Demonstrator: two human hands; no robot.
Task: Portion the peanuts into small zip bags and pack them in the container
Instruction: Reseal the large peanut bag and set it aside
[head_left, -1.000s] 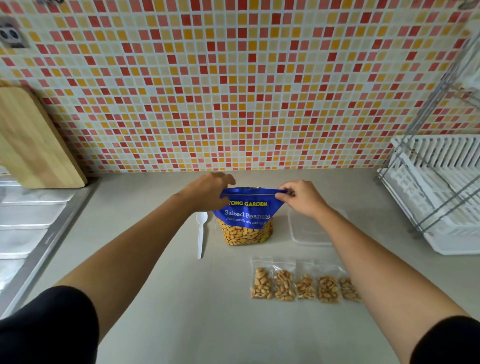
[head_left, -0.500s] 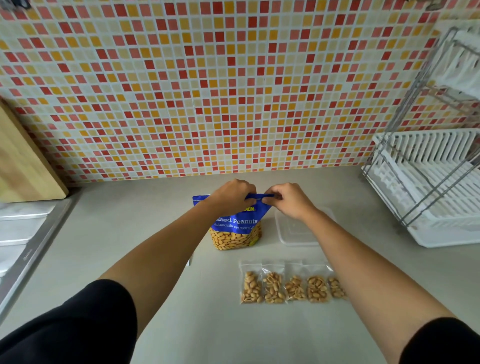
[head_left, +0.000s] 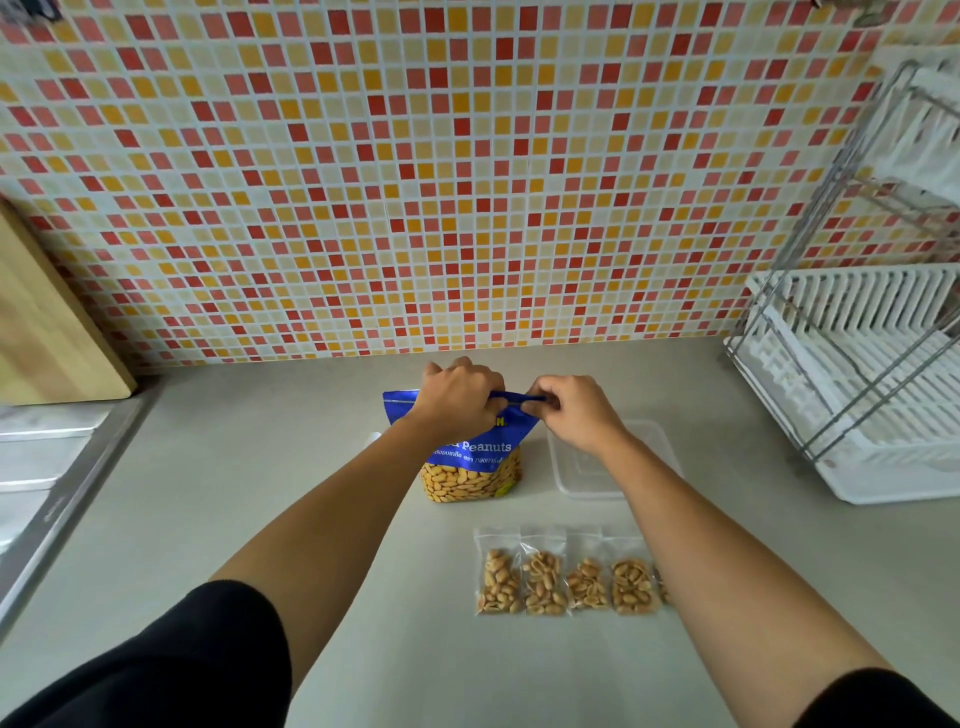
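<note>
On the grey surface by the tiled wall, the blue peanut bag stands upright. The left hand and right hand both pinch its top edge. The clear container lies just to its right, and filled small zip bags lie in a row nearer the person.

Peanut bag upright; filled zip bags rowed; container beside.

sleeves: short, black, plain, one on each upper arm, ending above the elbow
forearms: bare
left hand: bare, no glove
right hand: bare, no glove
</note>
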